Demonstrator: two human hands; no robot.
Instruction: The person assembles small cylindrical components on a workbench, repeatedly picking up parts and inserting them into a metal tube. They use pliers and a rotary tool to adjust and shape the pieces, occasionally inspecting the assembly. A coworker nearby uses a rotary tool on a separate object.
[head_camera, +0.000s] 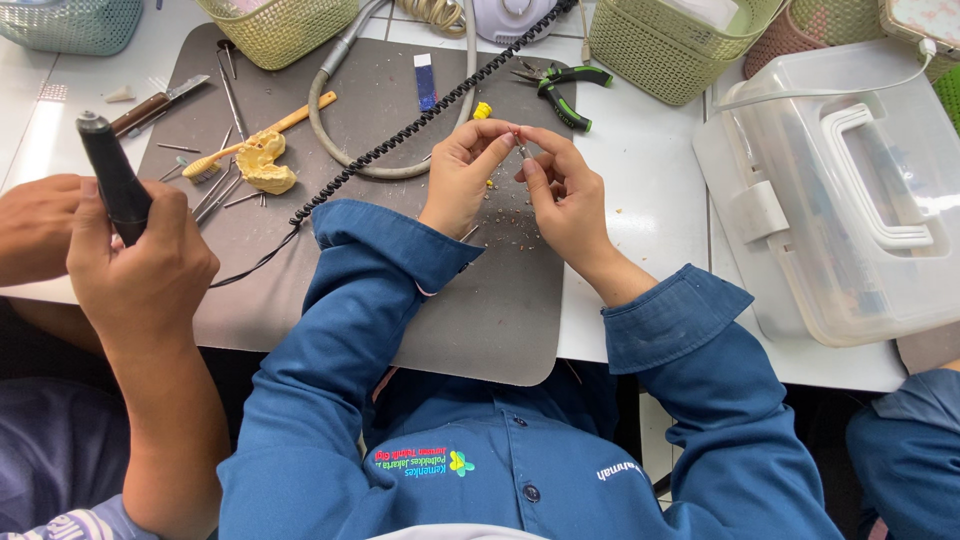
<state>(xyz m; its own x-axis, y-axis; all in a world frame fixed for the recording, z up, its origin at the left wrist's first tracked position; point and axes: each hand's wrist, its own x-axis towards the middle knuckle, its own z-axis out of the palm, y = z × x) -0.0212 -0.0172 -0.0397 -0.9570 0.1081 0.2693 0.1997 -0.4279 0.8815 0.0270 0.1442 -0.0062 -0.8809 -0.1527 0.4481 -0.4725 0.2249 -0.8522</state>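
The left hand (462, 175) and right hand (560, 190) are pinching a tiny metal piece (519, 143) between their fingertips above the grey work mat (500, 320). It is so small it could be slipping free, vanishing among the scattered shavings (510, 225).

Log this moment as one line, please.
left hand: pinching small metal piece | right hand: pinching same piece | under: grey mat | nearby: green pliers, coiled cord
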